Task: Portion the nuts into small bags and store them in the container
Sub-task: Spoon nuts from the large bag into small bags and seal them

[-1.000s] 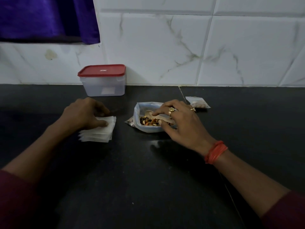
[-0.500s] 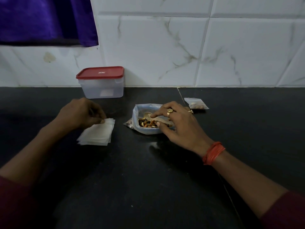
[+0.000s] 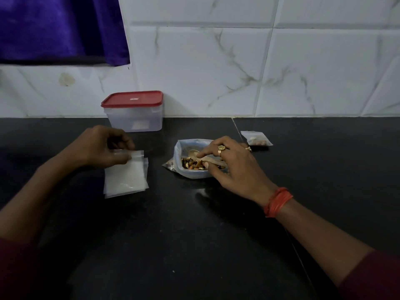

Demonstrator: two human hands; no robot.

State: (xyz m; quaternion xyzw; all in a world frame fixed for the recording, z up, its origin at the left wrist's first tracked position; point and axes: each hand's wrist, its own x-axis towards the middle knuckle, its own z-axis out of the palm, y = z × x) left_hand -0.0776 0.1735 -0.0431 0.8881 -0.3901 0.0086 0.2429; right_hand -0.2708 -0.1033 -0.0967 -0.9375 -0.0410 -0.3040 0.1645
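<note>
The tabletop (image 3: 194, 245) is dark, smooth and faintly glossy; small bags (image 3: 126, 178) are clear plastic (slightly frosted); the container (image 3: 135, 118) is translucent plastic under a red lid (image 3: 132, 98).

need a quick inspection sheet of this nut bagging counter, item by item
surface: black stone countertop, glossy, with a seam on the right.
job's things: open clear bag of mixed nuts with a pale wooden-looking spoon in it; stack of small empty clear bags; one small clear bag holding nuts beyond the right hand; clear plastic container with closed red lid by the wall.
clutter: nothing seen.
fingers: left hand pinches the top bag of the stack; right hand holds the spoon handle.
cables: nothing seen.
surroundings: white marbled wall tiles; purple cloth upper left.
</note>
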